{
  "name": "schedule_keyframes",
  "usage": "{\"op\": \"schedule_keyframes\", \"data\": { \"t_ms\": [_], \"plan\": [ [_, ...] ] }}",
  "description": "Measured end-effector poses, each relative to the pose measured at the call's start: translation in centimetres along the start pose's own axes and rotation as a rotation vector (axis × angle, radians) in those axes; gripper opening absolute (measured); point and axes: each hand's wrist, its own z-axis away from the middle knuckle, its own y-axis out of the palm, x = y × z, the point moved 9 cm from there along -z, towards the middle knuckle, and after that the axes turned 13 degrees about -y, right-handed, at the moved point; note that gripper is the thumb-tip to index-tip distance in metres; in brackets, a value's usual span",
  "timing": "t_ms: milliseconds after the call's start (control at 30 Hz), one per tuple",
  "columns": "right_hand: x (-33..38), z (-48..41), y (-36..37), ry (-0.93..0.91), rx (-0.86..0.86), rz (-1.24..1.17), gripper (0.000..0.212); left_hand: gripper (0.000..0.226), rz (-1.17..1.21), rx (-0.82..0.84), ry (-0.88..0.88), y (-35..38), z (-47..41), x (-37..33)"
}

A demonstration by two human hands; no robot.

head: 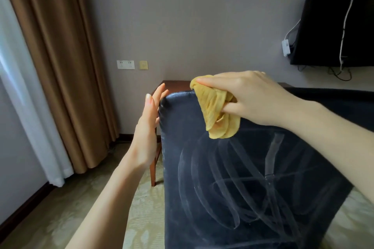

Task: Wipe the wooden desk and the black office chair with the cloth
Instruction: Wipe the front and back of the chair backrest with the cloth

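Above the black chair back [253, 178], the right hand [249, 97] grasps the yellow cloth [216, 111]; the left hand [146, 127], fingers straight, flanks its edge.

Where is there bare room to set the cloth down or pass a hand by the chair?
Free: the streaked black chair face below the cloth, bare to the frame's bottom; the carpet between curtain and chair, crossed only by the left forearm. Crowded: the chair's top left corner, with the left hand beside it and the desk close behind.
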Motion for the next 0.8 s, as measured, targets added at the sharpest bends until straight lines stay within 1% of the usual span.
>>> {"op": "schedule_keyframes", "data": {
  "t_ms": [200, 300, 367, 433, 467, 500, 567, 600, 633, 733, 800],
  "plan": [
    [2.7, -4.0, 1.5, -0.093, 0.051, 0.211, 0.034, 0.075, 0.067, 0.033, 0.013, -0.1, 0.0, 0.0],
    [4.6, -6.2, 2.9, -0.081, 0.07, 0.284, 0.026, 0.074, 0.105, 0.082, 0.028, -0.1, 0.0, 0.2],
    [5.8, -7.7, 3.9, -0.079, 0.084, 0.329, 0.023, 0.068, 0.207, 0.118, 0.011, -0.5, -0.4, 0.7],
    [6.9, -8.7, 5.1, -0.105, 0.087, 0.366, 0.021, 0.065, 0.345, 0.137, -0.054, -0.8, -0.6, 1.6],
    [7.3, -8.7, 5.4, -0.118, 0.064, 0.382, 0.021, 0.065, 0.36, 0.133, -0.058, -0.9, -0.6, 1.9],
    [7.5, -8.6, 5.4, -0.135, 0.023, 0.401, 0.025, 0.064, 0.325, 0.105, -0.055, -1.1, -0.4, 2.3],
    [7.9, -7.6, 5.5, -0.176, -0.041, 0.437, 0.042, 0.056, 0.197, 0.025, -0.042, -1.4, -0.1, 3.0],
    [8.0, -6.9, 5.8, -0.213, -0.063, 0.461, 0.046, 0.051, 0.158, 0.013, -0.036, -1.4, 0.0, 3.2],
    [8.2, -6.0, 6.3, -0.26, -0.095, 0.494, 0.045, 0.051, 0.139, 0.006, -0.039, -1.5, 0.2, 3.3],
    [8.6, -2.5, 7.2, -0.417, -0.234, 0.589, 0.035, 0.065, 0.139, -0.03, -0.043, -2.2, 0.9, 3.1],
    [8.3, -0.1, 7.3, -0.503, -0.296, 0.608, 0.03, 0.071, 0.042, -0.047, -0.014, -1.9, 1.2, 2.4]
  ]
}}
